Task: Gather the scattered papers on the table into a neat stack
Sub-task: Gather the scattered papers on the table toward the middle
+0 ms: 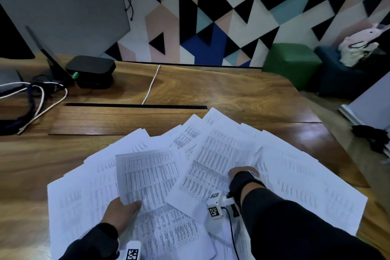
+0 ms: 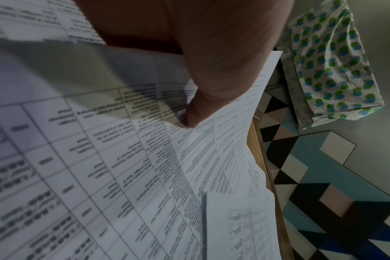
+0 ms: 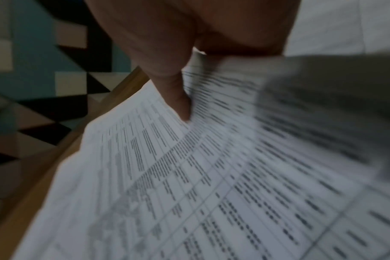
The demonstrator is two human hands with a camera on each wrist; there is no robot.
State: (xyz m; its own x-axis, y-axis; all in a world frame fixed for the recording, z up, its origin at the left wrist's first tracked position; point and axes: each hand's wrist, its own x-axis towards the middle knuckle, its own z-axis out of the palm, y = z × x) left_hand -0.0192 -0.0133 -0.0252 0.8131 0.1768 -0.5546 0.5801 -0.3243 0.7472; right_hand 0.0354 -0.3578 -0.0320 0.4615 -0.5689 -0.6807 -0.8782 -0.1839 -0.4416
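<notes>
Several white printed papers (image 1: 285, 175) lie fanned and overlapping across the near half of the wooden table (image 1: 232, 91). My left hand (image 1: 130, 207) pinches the lower corner of one table-printed sheet (image 1: 147, 175), which is lifted slightly over the pile. Its thumb (image 2: 196, 114) lies on top of that sheet (image 2: 122, 158). My right hand (image 1: 238, 174) sits in the middle of the pile and grips another printed sheet (image 1: 211, 164), whose right edge curls upward. The thumb (image 3: 180, 105) presses on that sheet (image 3: 189, 193); this view is blurred and the fingers are hidden under paper.
A black box (image 1: 90, 67) and tangled cables (image 1: 42, 95) occupy the table's far left. A white cable (image 1: 150, 84) runs into a black slot (image 1: 135, 106). The table's right edge (image 1: 337, 143) is close to the papers. A green stool (image 1: 291, 61) stands beyond.
</notes>
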